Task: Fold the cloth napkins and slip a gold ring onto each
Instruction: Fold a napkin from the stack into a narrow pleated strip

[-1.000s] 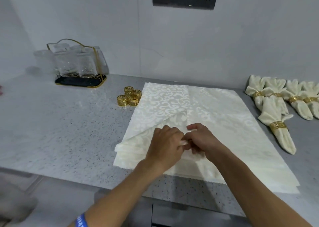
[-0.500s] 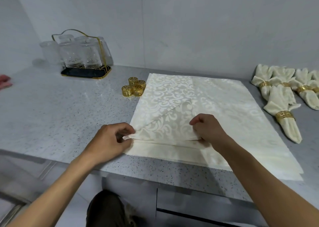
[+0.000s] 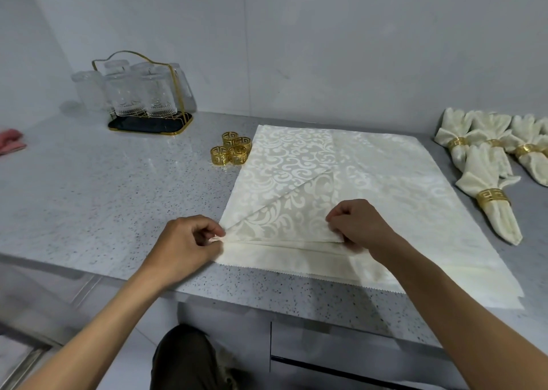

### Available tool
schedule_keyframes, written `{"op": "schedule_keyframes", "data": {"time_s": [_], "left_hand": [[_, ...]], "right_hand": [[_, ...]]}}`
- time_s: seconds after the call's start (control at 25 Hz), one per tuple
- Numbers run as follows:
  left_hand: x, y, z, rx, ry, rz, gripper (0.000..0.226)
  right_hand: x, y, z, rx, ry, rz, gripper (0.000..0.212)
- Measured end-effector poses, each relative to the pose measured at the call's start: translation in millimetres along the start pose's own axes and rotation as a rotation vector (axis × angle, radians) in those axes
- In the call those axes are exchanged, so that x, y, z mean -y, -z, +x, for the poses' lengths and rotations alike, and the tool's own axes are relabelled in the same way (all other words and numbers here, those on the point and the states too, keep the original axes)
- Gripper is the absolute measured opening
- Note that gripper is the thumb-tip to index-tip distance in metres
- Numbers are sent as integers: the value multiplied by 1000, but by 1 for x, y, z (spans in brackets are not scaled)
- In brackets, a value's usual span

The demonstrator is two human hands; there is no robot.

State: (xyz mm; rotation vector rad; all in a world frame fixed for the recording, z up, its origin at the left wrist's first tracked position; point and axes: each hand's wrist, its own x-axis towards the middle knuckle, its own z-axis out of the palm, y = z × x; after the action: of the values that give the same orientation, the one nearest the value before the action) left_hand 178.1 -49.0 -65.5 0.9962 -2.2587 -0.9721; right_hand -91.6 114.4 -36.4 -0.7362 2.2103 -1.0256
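Note:
A stack of cream patterned napkins [image 3: 385, 188] lies flat on the speckled grey counter [image 3: 103, 188]. The top napkin [image 3: 284, 211] has a fold along its near edge and a diagonal crease. My left hand [image 3: 189, 241] pinches the folded napkin's near left corner. My right hand [image 3: 358, 223] pinches the fold's right end. Several loose gold rings [image 3: 232, 152] sit in a cluster just left of the stack's far corner. Several folded napkins with gold rings on them [image 3: 489, 176] lie at the right.
A gold wire rack with upturned glasses [image 3: 139, 96] on a dark tray stands at the back left. A pink cloth [image 3: 10, 142] shows at the far left edge. The counter's front edge runs just under my wrists, with a cabinet front below.
My left hand slid from the middle to the napkin's left corner, stretching the fold along the near edge. My right hand stayed at the fold's right end.

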Motion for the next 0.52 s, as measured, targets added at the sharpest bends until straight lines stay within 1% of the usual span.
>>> {"op": "schedule_keyframes", "data": {"time_s": [0.12, 0.2, 0.28, 0.36, 0.52], "left_hand": [[1, -4, -4, -82, -30, 26, 22], [2, -8, -5, -126, -21, 9, 21], [3, -10, -5, -153, 5, -23, 21], [3, -10, -5, -159, 0, -26, 22], [4, -10, -7, -123, -77, 67, 25]], "right_hand": [[1, -3, 0, -20, 46, -120, 17], [1, -5, -1, -19, 66, -211, 20], [0, -5, -1, -11, 66, -218, 21], [-2, -4, -1, -13, 55, -209, 19], [-3, -5, 0, -23, 57, -213, 16]]}}
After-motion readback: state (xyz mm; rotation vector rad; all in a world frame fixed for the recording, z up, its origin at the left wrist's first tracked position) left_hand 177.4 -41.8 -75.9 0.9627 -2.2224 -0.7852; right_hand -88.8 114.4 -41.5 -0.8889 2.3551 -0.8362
